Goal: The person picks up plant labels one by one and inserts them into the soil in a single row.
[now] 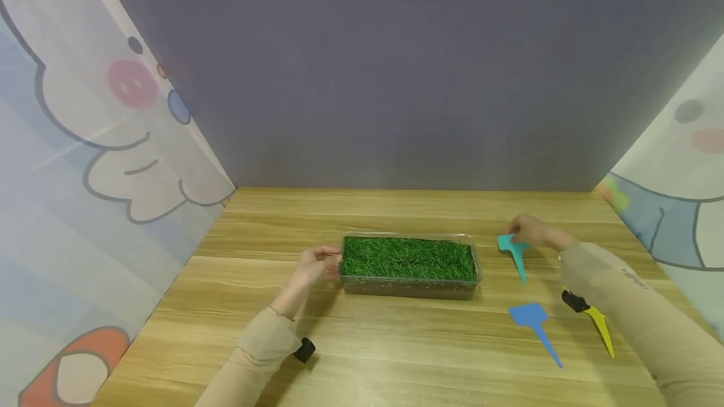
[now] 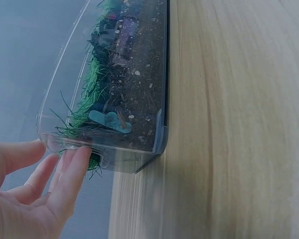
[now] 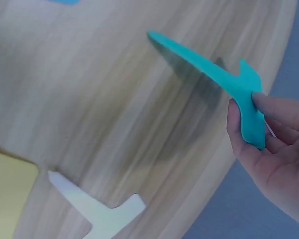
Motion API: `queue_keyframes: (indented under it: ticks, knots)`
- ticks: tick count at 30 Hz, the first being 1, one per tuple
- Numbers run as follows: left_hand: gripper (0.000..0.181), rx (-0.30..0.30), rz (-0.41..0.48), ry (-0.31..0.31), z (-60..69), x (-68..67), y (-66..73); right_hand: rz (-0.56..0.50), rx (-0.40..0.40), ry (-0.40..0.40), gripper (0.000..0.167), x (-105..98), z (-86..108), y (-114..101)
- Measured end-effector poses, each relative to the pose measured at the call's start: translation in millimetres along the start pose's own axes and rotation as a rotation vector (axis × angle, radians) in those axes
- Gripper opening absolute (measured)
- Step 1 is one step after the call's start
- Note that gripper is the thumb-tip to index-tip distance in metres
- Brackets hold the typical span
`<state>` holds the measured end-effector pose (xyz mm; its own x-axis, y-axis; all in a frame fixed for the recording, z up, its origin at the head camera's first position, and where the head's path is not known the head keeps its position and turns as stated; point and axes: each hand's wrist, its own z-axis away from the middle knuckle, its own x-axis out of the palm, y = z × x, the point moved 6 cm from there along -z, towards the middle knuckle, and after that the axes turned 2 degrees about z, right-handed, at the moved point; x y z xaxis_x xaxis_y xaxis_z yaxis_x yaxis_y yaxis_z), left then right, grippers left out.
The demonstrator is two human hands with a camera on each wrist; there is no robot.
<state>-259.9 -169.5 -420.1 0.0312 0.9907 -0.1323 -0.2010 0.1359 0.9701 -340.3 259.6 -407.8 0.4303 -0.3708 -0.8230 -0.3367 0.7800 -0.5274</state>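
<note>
A clear plastic planter box (image 1: 410,286) holds dark soil and green grass (image 1: 407,256). My left hand (image 1: 311,267) is at its left end; in the left wrist view, the fingertips (image 2: 82,157) touch the end wall near the rim. My right hand (image 1: 532,231) pinches the wide head of a teal T-shaped plant label (image 1: 516,256) between thumb and fingers. Its pointed tip angles down toward the table, with a shadow beneath in the right wrist view. Below it lies a blue plant label (image 1: 530,315).
A yellow plant label (image 1: 602,331) lies partly hidden by my right forearm. The right wrist view also shows a white plant label (image 3: 102,214) on the wooden table (image 1: 396,350). A dark grey panel (image 1: 396,80) stands behind, with cartoon-printed curtains (image 1: 85,174) on both sides.
</note>
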Motion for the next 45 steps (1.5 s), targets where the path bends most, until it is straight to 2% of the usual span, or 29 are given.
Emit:
queue_keyframes:
  ticks: [4,8,16,22,39,45]
  knots:
    - [0.022,-0.002,-0.008,0.0,0.2,0.1,-1.4,0.039,0.031,0.041,0.021,-9.3,5.4,-23.0]
    - [0.022,-0.002,-0.006,-0.001,0.3,0.1,-1.8,0.052,0.063,0.077,0.024,-18.3,8.1,-36.8]
    - [0.022,-0.006,-0.006,0.0,0.6,-0.1,-0.1,0.05,0.064,0.167,0.023,-33.0,10.8,-61.0]
    - [0.022,-0.012,-0.002,-0.001,1.6,-0.7,1.3,0.122,0.054,0.236,0.019,-39.6,10.2,-78.5]
    - [0.023,0.002,0.011,-0.018,2.4,0.0,1.5,0.183,0.055,0.286,0.021,-48.1,10.9,-139.1]
    - [0.022,-0.002,0.005,-0.005,1.9,-1.2,-0.3,0.148,0.031,0.295,0.019,-45.8,7.0,-155.2]
